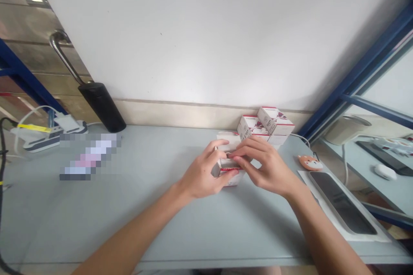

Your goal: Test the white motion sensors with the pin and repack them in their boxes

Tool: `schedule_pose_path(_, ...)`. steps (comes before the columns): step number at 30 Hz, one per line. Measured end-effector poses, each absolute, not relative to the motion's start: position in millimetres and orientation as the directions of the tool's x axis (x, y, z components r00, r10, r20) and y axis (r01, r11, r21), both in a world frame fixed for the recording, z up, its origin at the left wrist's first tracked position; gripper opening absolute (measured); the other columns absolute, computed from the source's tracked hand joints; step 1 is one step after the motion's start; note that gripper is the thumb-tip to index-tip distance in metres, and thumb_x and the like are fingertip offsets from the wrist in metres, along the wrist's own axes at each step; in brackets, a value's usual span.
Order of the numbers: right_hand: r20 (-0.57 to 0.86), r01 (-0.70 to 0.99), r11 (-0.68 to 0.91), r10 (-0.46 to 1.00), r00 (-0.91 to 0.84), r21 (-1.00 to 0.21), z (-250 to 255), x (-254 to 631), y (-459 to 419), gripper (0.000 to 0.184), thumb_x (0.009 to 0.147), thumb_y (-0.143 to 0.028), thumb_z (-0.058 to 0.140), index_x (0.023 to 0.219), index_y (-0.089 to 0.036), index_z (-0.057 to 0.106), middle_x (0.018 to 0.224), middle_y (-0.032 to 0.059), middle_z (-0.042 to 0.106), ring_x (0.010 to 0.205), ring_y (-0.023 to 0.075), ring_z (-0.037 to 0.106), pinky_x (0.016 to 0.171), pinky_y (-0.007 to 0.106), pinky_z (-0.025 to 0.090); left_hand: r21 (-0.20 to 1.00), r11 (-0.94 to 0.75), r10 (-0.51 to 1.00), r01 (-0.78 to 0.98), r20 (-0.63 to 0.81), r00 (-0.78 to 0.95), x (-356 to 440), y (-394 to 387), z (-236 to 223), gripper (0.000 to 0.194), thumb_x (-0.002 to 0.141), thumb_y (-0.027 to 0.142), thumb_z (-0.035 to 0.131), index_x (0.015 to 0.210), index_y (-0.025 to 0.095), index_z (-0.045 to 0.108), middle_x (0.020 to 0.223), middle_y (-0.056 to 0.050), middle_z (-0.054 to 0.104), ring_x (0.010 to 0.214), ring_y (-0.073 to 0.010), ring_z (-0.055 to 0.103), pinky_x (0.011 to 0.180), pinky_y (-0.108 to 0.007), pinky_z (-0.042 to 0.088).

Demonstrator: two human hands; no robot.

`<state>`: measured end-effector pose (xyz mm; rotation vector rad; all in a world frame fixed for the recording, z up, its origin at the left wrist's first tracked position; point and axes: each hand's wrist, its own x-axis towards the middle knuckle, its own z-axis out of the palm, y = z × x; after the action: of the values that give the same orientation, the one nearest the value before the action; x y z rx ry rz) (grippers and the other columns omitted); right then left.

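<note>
A small white and red cardboard box (231, 180) stands on the grey table with its top flap raised at the back. My left hand (202, 175) grips it from the left, thumb along the near side and fingers over the far part. Over the box's opening, the fingertips of my right hand (267, 166) are pinched together. Whatever they hold is too small and hidden to name. Just behind my right hand sit similar white and red boxes (276, 121), grouped against the wall.
A black cylindrical bottle (103, 107) stands at the back left, near a white power strip (51, 134) with cables. A partly pixelated phone-like object (88, 157) lies on the left. Rightward are an orange animal-faced item (310, 163) and a dark-screened device (343, 202) on white paper.
</note>
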<state>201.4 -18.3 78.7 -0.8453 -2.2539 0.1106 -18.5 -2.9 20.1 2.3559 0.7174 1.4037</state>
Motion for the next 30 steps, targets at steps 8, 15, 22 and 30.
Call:
schedule_pose_path(8, 0.681, 0.953, 0.176, 0.731, 0.041, -0.246, 56, 236, 21, 0.033, 0.104, -0.031, 0.05, 0.127, -0.023, 0.072, 0.124, 0.0121, 0.072, 0.083, 0.0231, 0.071, 0.072, 0.036, 0.054, 0.322, -0.811, 0.532, 0.489, 0.754, 0.386, -32, 3, 40, 0.02, 0.095, 0.024, 0.069, 0.111, 0.024, 0.057, 0.126, -0.009, 0.065, 0.099, -0.0193, 0.073, 0.082, -0.03, 0.06)
schedule_pose_path(15, 0.535, 0.993, -0.018, 0.841, 0.078, -0.117, 33, 249, 41, 0.036, 0.104, -0.028, 0.046, 0.128, -0.022, 0.073, 0.127, 0.0143, 0.069, 0.072, 0.0203, 0.07, 0.06, 0.032, 0.049, 0.168, -0.773, 0.498, 0.612, 0.758, 0.421, -40, 9, 40, 0.013, 0.096, 0.024, 0.065, 0.109, 0.024, 0.061, 0.13, -0.011, 0.064, 0.082, -0.0169, 0.071, 0.065, -0.029, 0.057)
schedule_pose_path(22, 0.514, 0.995, 0.015, 0.857, 0.038, -0.098, 35, 256, 39, 0.043, 0.102, -0.02, 0.043, 0.137, -0.023, 0.067, 0.136, 0.0145, 0.067, 0.077, 0.0211, 0.07, 0.06, 0.032, 0.049, -0.004, -0.814, 0.347, 0.58, 0.798, 0.493, -38, 2, 48, 0.01, 0.097, 0.024, 0.066, 0.104, 0.023, 0.059, 0.124, -0.012, 0.066, 0.08, -0.0175, 0.07, 0.065, -0.031, 0.059)
schedule_pose_path(30, 0.527, 0.964, 0.073, 0.846, 0.075, -0.254, 45, 257, 36, 0.027, 0.103, -0.024, 0.051, 0.111, -0.023, 0.077, 0.122, 0.0113, 0.073, 0.092, 0.0254, 0.071, 0.067, 0.034, 0.048, -0.173, -0.823, 0.199, 0.541, 0.804, 0.56, -41, 8, 49, 0.027, 0.092, 0.015, 0.069, 0.115, 0.024, 0.057, 0.127, -0.014, 0.066, 0.104, -0.0249, 0.071, 0.088, -0.04, 0.063)
